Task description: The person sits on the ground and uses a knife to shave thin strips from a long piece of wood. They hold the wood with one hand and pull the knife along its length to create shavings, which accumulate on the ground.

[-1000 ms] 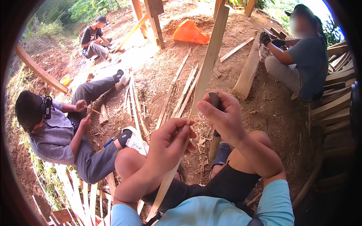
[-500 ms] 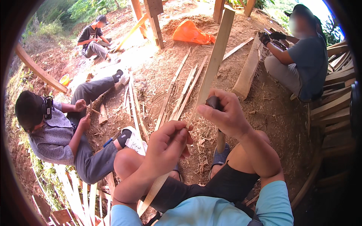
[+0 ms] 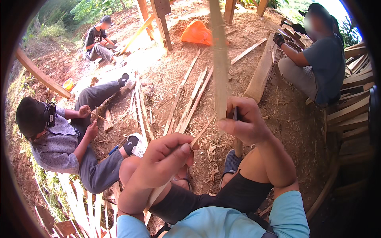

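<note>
My left hand [image 3: 168, 156] is closed, pinching a thin pale wooden strip [image 3: 203, 131]. The strip's narrow end points up and right; a wider pale length [image 3: 156, 195] shows below the hand, over my left thigh. My right hand [image 3: 249, 121] is closed around a knife with a dark blade [image 3: 235, 114]; what looks like its wooden handle [image 3: 238, 147] hangs below. Against that thumb stands a long flat wooden slat [image 3: 219, 59], blurred, reaching past the top edge. A gap shows between the slat and the thin strip's end. Part of the right fingers' grip is hidden.
A person [image 3: 59, 139] sits close on my left, whittling a stick. Another person [image 3: 321, 59] in gloves sits at right beside a thick plank [image 3: 260, 73]. A third [image 3: 101, 43] sits farther back. Long strips [image 3: 182, 91] and shavings litter the ground; an orange sheet [image 3: 196, 33] lies beyond.
My hands have moved apart, the left down and left, the right slightly right and down. The tall slat has swung more upright, and the knife blade has turned edge-on.
</note>
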`<state>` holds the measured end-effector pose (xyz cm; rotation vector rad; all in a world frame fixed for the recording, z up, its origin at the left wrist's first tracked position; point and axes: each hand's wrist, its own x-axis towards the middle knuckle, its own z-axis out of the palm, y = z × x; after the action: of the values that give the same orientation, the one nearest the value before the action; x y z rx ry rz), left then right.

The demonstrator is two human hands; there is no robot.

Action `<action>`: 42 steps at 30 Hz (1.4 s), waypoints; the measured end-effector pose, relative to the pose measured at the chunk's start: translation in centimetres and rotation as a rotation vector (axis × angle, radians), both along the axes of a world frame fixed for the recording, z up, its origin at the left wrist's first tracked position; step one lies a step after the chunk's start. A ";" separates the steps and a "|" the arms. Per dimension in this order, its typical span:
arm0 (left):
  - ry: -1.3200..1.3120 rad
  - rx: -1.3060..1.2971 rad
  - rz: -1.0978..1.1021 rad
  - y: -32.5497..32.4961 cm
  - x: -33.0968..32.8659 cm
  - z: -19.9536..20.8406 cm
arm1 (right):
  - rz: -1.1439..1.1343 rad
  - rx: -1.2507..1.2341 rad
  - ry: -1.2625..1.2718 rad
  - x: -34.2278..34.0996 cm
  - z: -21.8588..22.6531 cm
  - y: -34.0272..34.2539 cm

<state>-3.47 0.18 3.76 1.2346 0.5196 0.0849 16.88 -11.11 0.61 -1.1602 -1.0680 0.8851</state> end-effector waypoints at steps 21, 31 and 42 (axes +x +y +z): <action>-0.008 -0.081 -0.137 0.7 0.5 -1.4 | 0.245 -0.153 0.324 0.2 0.3 0.5; -0.050 0.678 -0.126 -0.7 0.7 -3.0 | -0.224 -0.080 -0.208 -1.5 -1.5 1.4; -0.017 -0.279 -0.375 2.2 0.5 -2.6 | 0.019 0.054 -0.111 1.7 0.2 -0.6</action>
<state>-3.00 2.36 1.14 1.0373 0.2670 -0.2860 18.60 -11.70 0.77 -1.1663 -1.1877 0.8088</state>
